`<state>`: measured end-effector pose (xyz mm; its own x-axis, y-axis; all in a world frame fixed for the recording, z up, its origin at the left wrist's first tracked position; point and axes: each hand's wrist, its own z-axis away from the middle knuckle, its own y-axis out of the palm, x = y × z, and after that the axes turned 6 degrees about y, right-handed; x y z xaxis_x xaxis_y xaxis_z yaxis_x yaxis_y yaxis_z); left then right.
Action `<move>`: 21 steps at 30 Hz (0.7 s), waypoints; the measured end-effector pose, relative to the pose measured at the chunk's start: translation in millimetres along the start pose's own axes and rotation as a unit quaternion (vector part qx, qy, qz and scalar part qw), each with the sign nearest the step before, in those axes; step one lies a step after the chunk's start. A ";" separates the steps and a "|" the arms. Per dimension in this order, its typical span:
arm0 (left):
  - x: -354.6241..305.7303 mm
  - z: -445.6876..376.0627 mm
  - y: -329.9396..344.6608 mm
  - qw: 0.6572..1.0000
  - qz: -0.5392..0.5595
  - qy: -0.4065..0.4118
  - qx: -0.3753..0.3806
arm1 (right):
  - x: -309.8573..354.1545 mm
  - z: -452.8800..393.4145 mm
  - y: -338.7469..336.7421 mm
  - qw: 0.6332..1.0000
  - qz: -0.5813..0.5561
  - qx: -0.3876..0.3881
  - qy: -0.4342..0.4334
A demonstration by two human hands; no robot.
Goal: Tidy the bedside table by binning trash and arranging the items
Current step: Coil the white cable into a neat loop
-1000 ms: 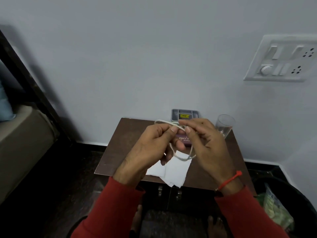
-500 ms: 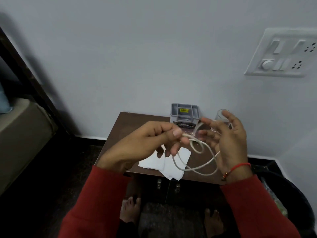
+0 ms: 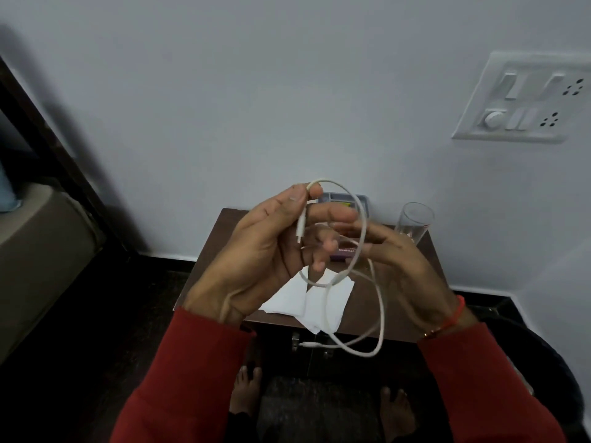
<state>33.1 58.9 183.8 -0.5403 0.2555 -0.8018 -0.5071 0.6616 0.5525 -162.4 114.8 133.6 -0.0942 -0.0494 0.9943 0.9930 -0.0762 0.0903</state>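
Both hands are raised in front of the chest, above the near half of the small dark wooden bedside table (image 3: 204, 266); the left hand (image 3: 256, 254) pinches a white cable (image 3: 359, 238) between thumb and forefinger near one plug end, which hangs straight down inside the palm; from that pinch the cable arches up and over to the right, drops past the fingers and loops back beneath them, then falls in a second, larger loop in front of the table's edge, its other plug end pointing left just below the tabletop. The right hand (image 3: 406, 270) is held flat and loosely spread, fingers pointing left toward the other hand; the cable passes across or behind its fingertips (motion blur hides whether they actually grip it), so I cannot tell if this hand holds anything; a red thread bracelet (image 3: 455, 314) circles its wrist. Both arms wear red sleeves (image 3: 192, 372).

On the table, under the hands, lie crumpled white tissues (image 3: 319, 302), reaching the front edge; behind them a purple booklet (image 3: 343, 255) is mostly hidden by the fingers; at the back, against the wall, stands a grey plastic tray (image 3: 361, 201); an empty clear glass (image 3: 414, 220) stands upright at the back right corner. A dark bin (image 3: 550, 356) sits on the floor to the right of the table; a white switch panel (image 3: 527, 97) is mounted on the wall above.
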 end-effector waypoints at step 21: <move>8.8 7.8 16.2 0.947 0.261 -0.037 0.184 | -10.6 -5.4 13.0 0.944 0.288 -0.140 -0.085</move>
<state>25.3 77.3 183.9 -0.5966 0.6550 -0.4637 0.0916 0.6296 0.7715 -148.9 109.0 123.9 0.4908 -0.0046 0.8712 0.8165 -0.3467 -0.4618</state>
